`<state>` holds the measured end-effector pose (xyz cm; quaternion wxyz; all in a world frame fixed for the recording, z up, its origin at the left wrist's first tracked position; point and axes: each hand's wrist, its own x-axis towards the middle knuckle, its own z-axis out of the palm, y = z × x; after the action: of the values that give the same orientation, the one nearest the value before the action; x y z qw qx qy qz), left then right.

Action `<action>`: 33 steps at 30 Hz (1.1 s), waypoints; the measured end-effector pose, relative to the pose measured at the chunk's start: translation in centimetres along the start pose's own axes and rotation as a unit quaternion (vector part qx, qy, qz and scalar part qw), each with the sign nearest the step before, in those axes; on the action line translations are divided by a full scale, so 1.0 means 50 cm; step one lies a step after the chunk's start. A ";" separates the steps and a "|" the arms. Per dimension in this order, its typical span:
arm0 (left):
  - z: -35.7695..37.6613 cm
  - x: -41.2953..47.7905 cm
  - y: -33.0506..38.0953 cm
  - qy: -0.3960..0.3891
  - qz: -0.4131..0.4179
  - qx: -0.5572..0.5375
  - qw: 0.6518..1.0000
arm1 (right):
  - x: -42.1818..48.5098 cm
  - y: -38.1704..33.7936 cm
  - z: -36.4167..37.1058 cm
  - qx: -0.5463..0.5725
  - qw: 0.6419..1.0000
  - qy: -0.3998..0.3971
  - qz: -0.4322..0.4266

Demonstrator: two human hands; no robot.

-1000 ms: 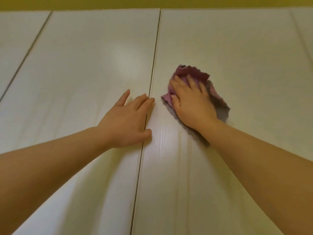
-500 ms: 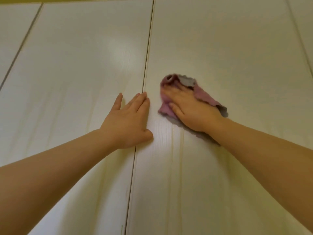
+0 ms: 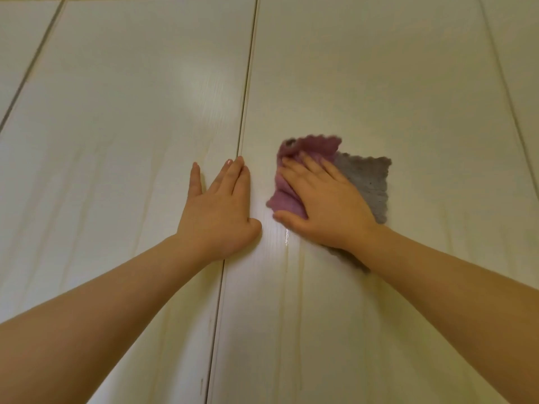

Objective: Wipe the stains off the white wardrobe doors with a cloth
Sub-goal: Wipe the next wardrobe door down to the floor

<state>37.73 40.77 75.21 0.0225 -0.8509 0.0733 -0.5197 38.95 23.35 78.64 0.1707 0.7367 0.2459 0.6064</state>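
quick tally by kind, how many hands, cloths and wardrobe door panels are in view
hands: 2, left hand and right hand
cloth: 1
wardrobe door panels: 4, split by three seams
total: 7

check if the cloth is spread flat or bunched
Partly bunched: the cloth is rumpled into pink folds by the fingers of the right hand, while its grey part lies flat on the door.

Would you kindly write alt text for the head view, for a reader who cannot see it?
A person's right hand presses a purple-and-grey scalloped cloth flat against a white wood-grain wardrobe door; the left hand rests open on the neighbouring door.
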 end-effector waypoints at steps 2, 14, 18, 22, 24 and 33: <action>0.000 -0.001 0.002 0.003 -0.004 0.010 1.000 | 0.000 0.032 -0.018 0.060 0.998 0.018 0.004; -0.011 -0.002 -0.003 -0.005 0.016 0.015 1.000 | -0.041 0.001 -0.008 0.159 0.985 0.024 -0.061; -0.007 -0.001 -0.010 0.000 0.018 0.015 1.000 | 0.034 0.003 -0.007 0.142 0.977 0.100 0.125; 0.000 -0.001 -0.017 0.002 0.026 0.028 0.999 | -0.040 -0.076 0.027 0.118 0.987 0.028 -0.103; -0.003 -0.003 -0.019 -0.002 0.033 0.034 0.999 | -0.012 -0.043 0.013 0.132 0.985 0.009 -0.112; 0.012 -0.007 -0.031 0.010 0.038 0.012 0.999 | -0.003 -0.055 0.017 0.134 0.984 -0.002 -0.119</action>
<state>38.25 42.34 74.79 0.0516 -0.8419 0.0991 -0.5279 39.34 25.54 76.83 0.1414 0.7195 0.4103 0.5423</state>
